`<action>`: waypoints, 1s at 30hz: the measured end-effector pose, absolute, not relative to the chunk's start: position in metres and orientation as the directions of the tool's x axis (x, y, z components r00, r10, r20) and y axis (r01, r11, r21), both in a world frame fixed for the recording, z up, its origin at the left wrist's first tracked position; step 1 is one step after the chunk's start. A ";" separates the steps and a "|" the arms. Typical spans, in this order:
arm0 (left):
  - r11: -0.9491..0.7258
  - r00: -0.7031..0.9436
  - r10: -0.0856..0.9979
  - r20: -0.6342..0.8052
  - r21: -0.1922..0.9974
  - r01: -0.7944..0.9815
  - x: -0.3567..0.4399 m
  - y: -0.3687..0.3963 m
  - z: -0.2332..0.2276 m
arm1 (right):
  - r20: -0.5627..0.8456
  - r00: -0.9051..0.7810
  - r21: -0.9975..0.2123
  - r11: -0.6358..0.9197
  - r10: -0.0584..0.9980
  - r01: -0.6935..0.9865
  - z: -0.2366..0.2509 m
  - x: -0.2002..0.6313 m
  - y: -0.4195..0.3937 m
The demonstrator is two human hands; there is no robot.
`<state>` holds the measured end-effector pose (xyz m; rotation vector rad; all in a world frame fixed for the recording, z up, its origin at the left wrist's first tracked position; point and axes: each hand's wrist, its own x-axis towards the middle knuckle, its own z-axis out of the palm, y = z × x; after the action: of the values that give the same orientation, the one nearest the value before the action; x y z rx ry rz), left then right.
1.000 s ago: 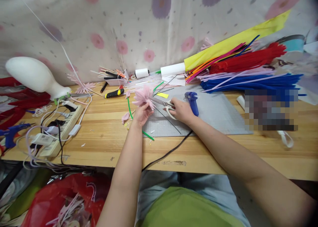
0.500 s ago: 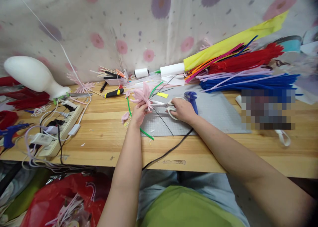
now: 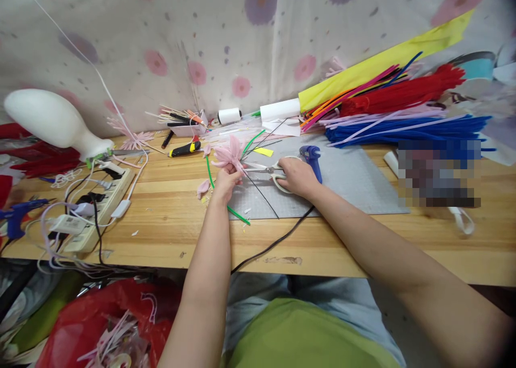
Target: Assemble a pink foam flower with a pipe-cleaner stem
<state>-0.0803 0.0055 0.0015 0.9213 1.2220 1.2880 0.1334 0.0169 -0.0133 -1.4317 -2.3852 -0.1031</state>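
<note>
My left hand [image 3: 228,183] is closed round the base of a pink pipe-cleaner flower [image 3: 229,153], its petals fanned upward. In my right hand [image 3: 299,178] is a pair of white-handled scissors [image 3: 269,170], held with the fingers through the loops. The blades point left and reach the flower's base, somewhat apart. Thin dark wires [image 3: 264,195] lie around the flower on the grey cutting mat [image 3: 346,190]. Green pipe-cleaner stems [image 3: 238,216] and a loose pink petal [image 3: 203,188] lie near my left hand.
A blue glue gun [image 3: 313,163] rests just beyond my right hand. Blue pipe cleaners [image 3: 407,134] and red ones [image 3: 403,98] are heaped at the back right. A yellow-black utility knife [image 3: 184,149], a power strip [image 3: 100,209] and a white foam head [image 3: 52,118] stand leftward.
The scissor blades have shifted slightly at the flower's base, and the flower has turned a little in my left hand. Both hands keep their grip.
</note>
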 end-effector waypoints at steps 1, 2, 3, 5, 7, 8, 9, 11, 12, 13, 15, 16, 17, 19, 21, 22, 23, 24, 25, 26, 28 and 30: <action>0.111 -0.115 0.984 -0.134 0.976 -0.187 -0.080 0.006 0.001 | 0.333 -0.424 -0.119 0.484 0.842 0.867 -0.013 0.133 0.017; 0.109 -0.111 0.985 -0.132 0.975 -0.196 -0.081 0.007 0.001 | 0.328 -0.424 -0.119 0.481 0.845 0.868 -0.013 0.133 0.016; 0.107 -0.101 0.986 -0.130 0.972 -0.210 -0.081 0.007 0.000 | 0.320 -0.424 -0.118 0.480 0.847 0.869 -0.012 0.133 0.016; 0.107 -0.075 0.989 -0.129 0.965 -0.240 -0.081 0.008 -0.001 | 0.303 -0.427 -0.115 0.477 0.852 0.871 -0.011 0.133 0.016; 0.116 -0.049 0.990 -0.133 0.959 -0.259 -0.081 0.009 -0.001 | 0.287 -0.427 -0.116 0.474 0.857 0.873 -0.011 0.133 0.015; 0.117 -0.040 0.990 -0.132 0.957 -0.266 -0.081 0.009 -0.001 | 0.282 -0.424 -0.119 0.470 0.860 0.874 -0.011 0.133 0.015; 0.116 -0.032 0.991 -0.130 0.955 -0.272 -0.081 0.009 -0.001 | 0.280 -0.417 -0.126 0.463 0.865 0.877 -0.011 0.133 0.015; 0.120 -0.009 0.992 -0.128 0.952 -0.280 -0.082 0.009 0.000 | 0.280 -0.390 -0.143 0.440 0.877 0.887 -0.011 0.133 0.015; 0.128 0.006 0.991 -0.131 0.951 -0.282 -0.082 0.008 0.000 | 0.280 -0.376 -0.151 0.428 0.883 0.891 -0.011 0.132 0.015; 0.137 0.019 0.990 -0.137 0.950 -0.280 -0.082 0.008 0.000 | 0.282 -0.366 -0.157 0.419 0.887 0.894 -0.011 0.132 0.015; 0.150 0.026 0.989 -0.148 0.951 -0.272 -0.083 0.008 -0.001 | 0.287 -0.363 -0.163 0.419 0.886 0.893 -0.012 0.132 0.015; 0.150 0.021 0.989 -0.150 0.952 -0.266 -0.083 0.008 -0.001 | 0.290 -0.368 -0.164 0.425 0.883 0.890 -0.012 0.132 0.015; 0.147 0.014 0.989 -0.149 0.954 -0.260 -0.084 0.008 -0.002 | 0.294 -0.372 -0.165 0.431 0.880 0.887 -0.012 0.132 0.015; 0.140 0.010 0.990 -0.142 0.958 -0.252 -0.084 0.008 -0.003 | 0.300 -0.379 -0.166 0.439 0.875 0.883 -0.012 0.133 0.016; 0.134 0.027 0.991 -0.132 0.960 -0.246 -0.084 0.008 -0.003 | 0.305 -0.381 -0.166 0.443 0.873 0.881 -0.012 0.133 0.017; 0.135 0.043 0.991 -0.128 0.961 -0.242 -0.084 0.008 -0.004 | 0.308 -0.383 -0.165 0.445 0.871 0.880 -0.012 0.133 0.017; 0.138 0.061 0.990 -0.127 0.962 -0.235 -0.083 0.007 -0.003 | 0.310 -0.387 -0.164 0.450 0.868 0.878 -0.013 0.132 0.017; 0.143 0.080 0.989 -0.128 0.964 -0.224 -0.083 0.006 -0.003 | 0.313 -0.393 -0.161 0.456 0.864 0.875 -0.013 0.131 0.017; 0.153 0.101 0.986 -0.134 0.966 -0.211 -0.082 0.005 -0.003 | 0.316 -0.401 -0.157 0.464 0.860 0.872 -0.013 0.130 0.017; 0.165 0.120 0.982 -0.143 0.966 -0.198 -0.081 0.004 -0.002 | 0.319 -0.410 -0.152 0.473 0.855 0.868 -0.014 0.129 0.016; 0.183 0.155 0.976 -0.155 0.966 -0.185 -0.079 0.003 -0.001 | 0.325 -0.425 -0.144 0.488 0.845 0.861 -0.014 0.128 0.016; 0.183 0.171 0.974 -0.151 0.964 -0.191 -0.079 0.002 0.001 | 0.334 -0.419 -0.143 0.485 0.844 0.863 -0.014 0.129 0.016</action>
<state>-0.0789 0.0021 0.0006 1.0062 1.0221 1.0651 0.1294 0.0164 -0.0138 -1.4298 -2.3753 -0.0714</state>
